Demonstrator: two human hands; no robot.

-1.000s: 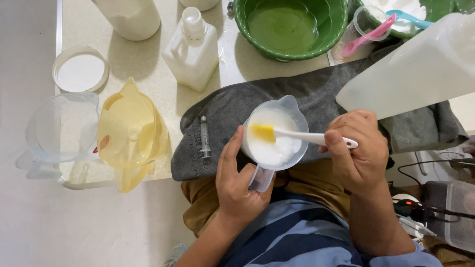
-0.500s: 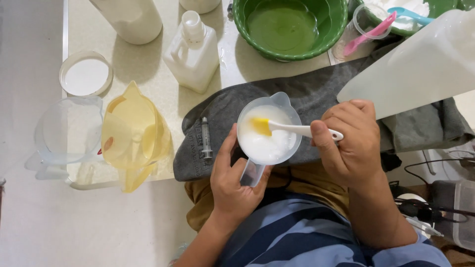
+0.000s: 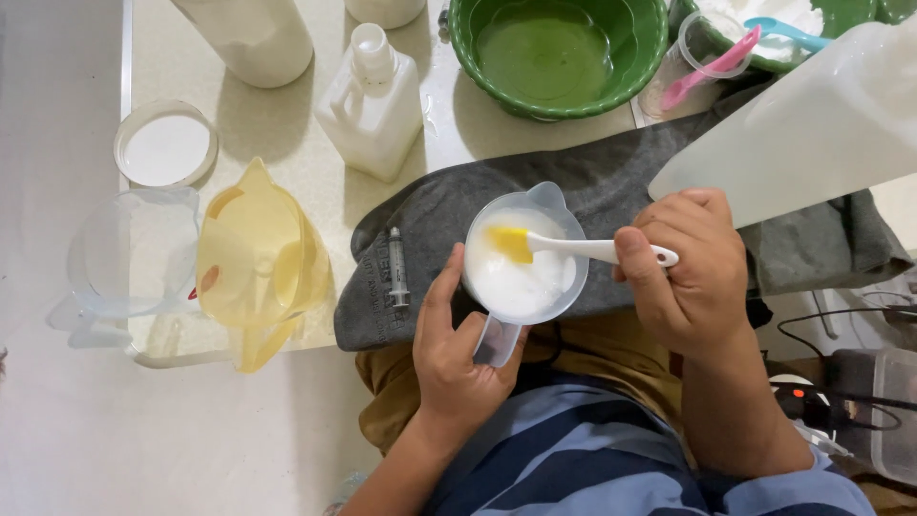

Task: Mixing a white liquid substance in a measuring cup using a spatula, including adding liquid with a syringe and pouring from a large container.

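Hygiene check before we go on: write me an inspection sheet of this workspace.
Surface: pale counter, partly covered by a grey cloth.
Job's things: clear measuring cup holding white liquid; small spatula with yellow blade in the liquid.
Clutter: syringe on the cloth; yellow jug; clear jug; white lid; white bottle; green basin; pink spoon in a clear cup; large translucent container.
Grip: left hand holds the cup's handle; right hand holds the spatula's handle.
Cables: black cables at right, by a socket with a red light.
Surroundings: light floor; person's striped shirt below.
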